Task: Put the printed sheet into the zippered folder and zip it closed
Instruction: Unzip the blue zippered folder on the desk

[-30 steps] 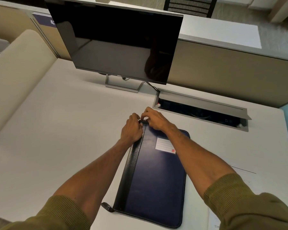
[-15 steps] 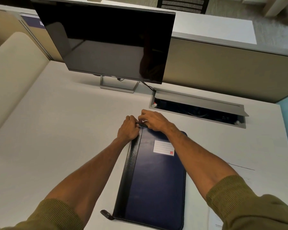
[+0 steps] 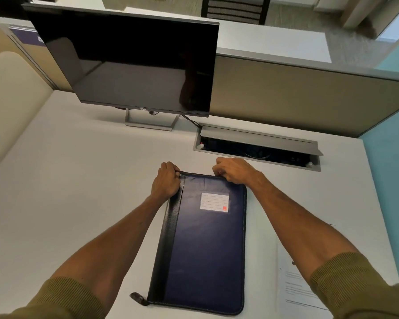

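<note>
Printed sheet (image 3: 295, 288) lies on bench (image 3: 78, 180) under our right forearm, near side of fingers, still outside folder. Zippered folder (image 3: 205, 245) flat between our arms. Our left hand (image 3: 165, 181) clamps far left corner; right hand (image 3: 234, 169) fingers (image 3: 218, 169) pinched at far edge, apparently on zipper pull. Step: unzipping. Next: run pull round far right corner, left hand bracing.

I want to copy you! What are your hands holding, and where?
Both grip the blue folder: left hand at its far left corner, right hand pinching the far edge, probably the zipper pull, hidden by fingers.
</note>
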Available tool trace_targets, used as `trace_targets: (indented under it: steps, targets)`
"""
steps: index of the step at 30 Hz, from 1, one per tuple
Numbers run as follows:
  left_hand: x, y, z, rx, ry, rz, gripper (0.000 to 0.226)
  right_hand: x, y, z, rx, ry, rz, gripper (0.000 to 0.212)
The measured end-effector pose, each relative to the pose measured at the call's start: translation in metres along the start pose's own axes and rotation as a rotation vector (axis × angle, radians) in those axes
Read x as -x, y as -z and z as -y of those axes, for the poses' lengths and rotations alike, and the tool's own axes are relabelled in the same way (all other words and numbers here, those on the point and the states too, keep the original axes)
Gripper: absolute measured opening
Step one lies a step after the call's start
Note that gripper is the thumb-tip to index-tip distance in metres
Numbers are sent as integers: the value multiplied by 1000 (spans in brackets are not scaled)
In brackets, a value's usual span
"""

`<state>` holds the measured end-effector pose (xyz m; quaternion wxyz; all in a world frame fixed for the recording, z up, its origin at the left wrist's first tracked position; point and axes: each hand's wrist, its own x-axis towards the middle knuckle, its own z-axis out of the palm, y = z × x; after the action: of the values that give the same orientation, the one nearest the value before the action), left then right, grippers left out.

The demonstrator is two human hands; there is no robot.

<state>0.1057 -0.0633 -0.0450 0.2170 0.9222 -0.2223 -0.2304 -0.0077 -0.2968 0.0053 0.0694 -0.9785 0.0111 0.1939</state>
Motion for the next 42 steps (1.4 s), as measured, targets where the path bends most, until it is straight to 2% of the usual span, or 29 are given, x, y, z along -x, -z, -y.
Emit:
trace_targets:
  steps: [8,15,19,23,27,34,42]
  targets:
    - [5,0,0,-7,36,-34,23,60,-18,-38,-1,-162,-31,14]
    - [11,-5,-9,-133,17,-67,26,96,-58,-29,-277,-408,-211,18]
    - [16,-13,-36,-253,-138,-52,29,96,-67,-16,-418,-500,-274,18]
    - [19,-32,-78,-277,-357,93,35,97,-70,-13,-463,-522,-306,20]
    - [23,-57,-119,-333,-479,169,41,96,-72,-12,-483,-559,-321,23]
    - [17,-84,-150,-331,-420,251,35,94,-77,-15,-506,-560,-356,24]
    - [16,-93,-155,-303,-344,234,29,102,-82,-13,-558,-591,-397,16]
